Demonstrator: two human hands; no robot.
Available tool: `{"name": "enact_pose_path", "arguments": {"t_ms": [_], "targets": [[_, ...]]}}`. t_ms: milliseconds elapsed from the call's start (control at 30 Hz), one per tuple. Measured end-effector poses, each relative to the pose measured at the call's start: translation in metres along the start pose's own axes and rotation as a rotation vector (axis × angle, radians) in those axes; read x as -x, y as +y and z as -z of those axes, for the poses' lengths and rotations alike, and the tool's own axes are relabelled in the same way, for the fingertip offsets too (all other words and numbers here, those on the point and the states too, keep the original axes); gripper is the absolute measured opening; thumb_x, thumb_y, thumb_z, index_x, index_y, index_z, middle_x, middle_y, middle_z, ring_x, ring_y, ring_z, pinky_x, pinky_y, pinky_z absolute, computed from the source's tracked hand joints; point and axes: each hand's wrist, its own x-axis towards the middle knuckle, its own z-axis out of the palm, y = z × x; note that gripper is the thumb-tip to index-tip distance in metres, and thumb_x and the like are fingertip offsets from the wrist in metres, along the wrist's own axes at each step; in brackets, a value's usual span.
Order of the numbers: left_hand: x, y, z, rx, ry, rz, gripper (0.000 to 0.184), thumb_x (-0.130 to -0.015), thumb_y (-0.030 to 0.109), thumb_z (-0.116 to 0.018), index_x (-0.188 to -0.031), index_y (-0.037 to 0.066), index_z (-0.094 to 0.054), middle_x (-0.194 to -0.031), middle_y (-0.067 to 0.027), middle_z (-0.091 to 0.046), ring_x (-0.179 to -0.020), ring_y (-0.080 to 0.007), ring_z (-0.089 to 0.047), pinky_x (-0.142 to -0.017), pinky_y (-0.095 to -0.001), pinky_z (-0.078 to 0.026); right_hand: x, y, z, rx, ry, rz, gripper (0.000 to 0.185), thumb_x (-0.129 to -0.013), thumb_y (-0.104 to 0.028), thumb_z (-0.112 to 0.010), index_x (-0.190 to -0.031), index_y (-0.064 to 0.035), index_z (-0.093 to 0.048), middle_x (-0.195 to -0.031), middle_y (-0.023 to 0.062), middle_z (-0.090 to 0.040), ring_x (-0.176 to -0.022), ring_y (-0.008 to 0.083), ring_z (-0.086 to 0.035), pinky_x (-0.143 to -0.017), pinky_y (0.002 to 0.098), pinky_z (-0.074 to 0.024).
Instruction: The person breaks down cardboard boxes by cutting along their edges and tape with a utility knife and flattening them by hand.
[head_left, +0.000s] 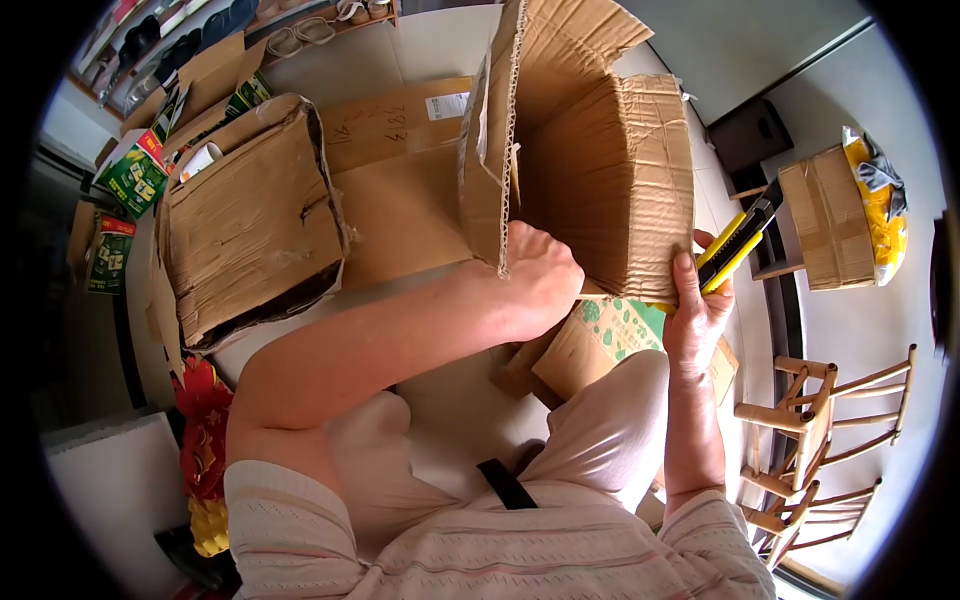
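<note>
An open cardboard box (575, 150) is tilted in front of me, its hollow inside facing me and its flaps creased. My left hand (543, 280) reaches across and is closed at the box's lower edge, with the fingertips partly hidden. At the box's right side, my right hand (697, 312) grips a yellow and black utility knife (736, 248) that points up and to the right. The right thumb presses against the box's corrugated flap. A flattened cardboard piece (400, 195) with handwriting and a white label lies behind the left forearm.
A worn carton (250, 225) stands to the left, near green printed boxes (138, 180). Below my hands is a carton with green print (615, 330). Wooden chairs (800, 420) and a taped box (828, 220) stand right. A shoe rack (300, 25) is at the back.
</note>
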Motion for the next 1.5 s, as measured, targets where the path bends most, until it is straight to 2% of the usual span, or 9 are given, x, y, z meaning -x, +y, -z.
{"name": "enact_pose_path", "arguments": {"t_ms": [67,300,433,600,1033,1200,1267,1400,1500], "targets": [[-0.001,-0.001,-0.003,0.034,-0.002,0.033,0.011,-0.064,0.003,-0.055,-0.067,0.004,-0.066,-0.069,-0.0146,-0.064,-0.067,-0.0279,-0.063,-0.058,-0.0394,-0.047,0.004,0.001,0.002,0.000,0.013,-0.015,0.030,-0.084,-0.011,-0.064,-0.111,-0.0018,-0.054,-0.074,-0.0067,-0.051,-0.068,0.0007,-0.045,-0.067,0.0145,-0.0383],[0.007,0.000,0.012,-0.053,-0.115,0.024,0.024,-0.073,0.000,-0.050,-0.096,-0.002,-0.058,-0.085,-0.0170,-0.063,-0.085,-0.0314,-0.061,-0.069,-0.0407,-0.046,0.020,-0.009,0.002,0.021,-0.001,0.000,0.032,-0.084,-0.008,-0.063,-0.113,-0.0031,-0.052,-0.071,-0.0085,-0.048,-0.063,0.0003,-0.041,-0.061,0.0145,-0.0351],[0.007,-0.007,0.012,-0.116,-0.111,-0.006,0.023,-0.072,0.001,-0.052,-0.095,-0.001,-0.058,-0.085,-0.0163,-0.062,-0.085,-0.0308,-0.061,-0.069,-0.0412,-0.047,0.024,-0.013,-0.003,-0.056,-0.011,0.017,0.033,-0.083,-0.007,-0.064,-0.113,-0.0047,-0.052,-0.071,-0.0074,-0.050,-0.062,0.0003,-0.043,-0.058,0.0148,-0.0360],[0.010,-0.013,0.014,-0.150,-0.060,-0.020,0.023,-0.071,0.002,-0.055,-0.093,0.000,-0.059,-0.086,-0.0154,-0.061,-0.085,-0.0305,-0.060,-0.069,-0.0417,-0.046,0.029,-0.008,0.000,-0.038,-0.034,0.025,0.035,-0.081,-0.008,-0.066,-0.113,-0.0039,-0.052,-0.088,-0.0046,-0.054,-0.072,0.0003,-0.043,-0.065,0.0155,-0.0374],[0.012,-0.032,0.020,-0.178,-0.035,-0.044,0.040,-0.065,0.018,-0.071,-0.101,0.005,-0.058,-0.104,-0.0154,-0.057,-0.107,-0.0296,-0.051,-0.090,-0.0439,-0.039,0.046,-0.008,-0.010,-0.128,-0.104,-0.035,0.039,-0.080,-0.003,-0.066,-0.116,-0.0051,-0.050,-0.115,0.0024,-0.053,-0.105,0.0088,-0.047,-0.094,0.0258,-0.0346],[0.014,-0.054,0.036,0.125,-0.017,-0.214,0.074,-0.057,0.037,-0.078,-0.117,0.002,-0.052,-0.115,-0.0188,-0.054,-0.112,-0.0297,-0.048,-0.096,-0.0423,-0.036,0.062,-0.009,-0.024,-0.034,-0.218,0.010,0.036,-0.080,-0.002,-0.066,-0.113,-0.0065,-0.051,-0.110,0.0033,-0.054,-0.101,0.0101,-0.048,-0.090,0.0259,-0.0376],[0.015,-0.069,0.043,0.390,0.047,-0.225,0.090,-0.060,0.046,-0.077,-0.128,-0.002,-0.043,-0.125,-0.0190,-0.049,-0.117,-0.0274,-0.046,-0.097,-0.0400,-0.036,0.077,-0.015,-0.033,-0.064,-0.295,-0.188,0.036,-0.080,-0.003,-0.065,-0.112,-0.0056,-0.050,-0.098,0.0003,-0.052,-0.088,0.0084,-0.049,-0.077,0.0230,-0.0427],[0.006,-0.095,0.033,1.002,0.370,0.046,0.084,-0.070,0.040,-0.075,-0.133,0.001,-0.036,-0.128,-0.0181,-0.047,-0.118,-0.0238,-0.044,-0.099,-0.0377,-0.034,0.111,0.010,-0.061,-0.144,-0.480,-0.233,0.032,-0.080,-0.003,-0.065,-0.109,-0.0056,-0.052,-0.089,-0.0007,-0.051,-0.074,0.0072,-0.050,-0.065,0.0204,-0.0431],[0.009,-0.102,0.030,1.045,0.436,0.071,0.086,-0.071,0.041,-0.074,-0.136,0.005,-0.032,-0.131,-0.0191,-0.042,-0.121,-0.0262,-0.040,-0.100,-0.0375,-0.033,0.116,0.007,-0.080,-0.089,-0.681,-0.129,0.033,-0.080,0.000,-0.064,-0.110,-0.0044,-0.052,-0.084,0.0029,-0.059,-0.079,0.0095,-0.057,-0.069,0.0242,-0.0479]]}}
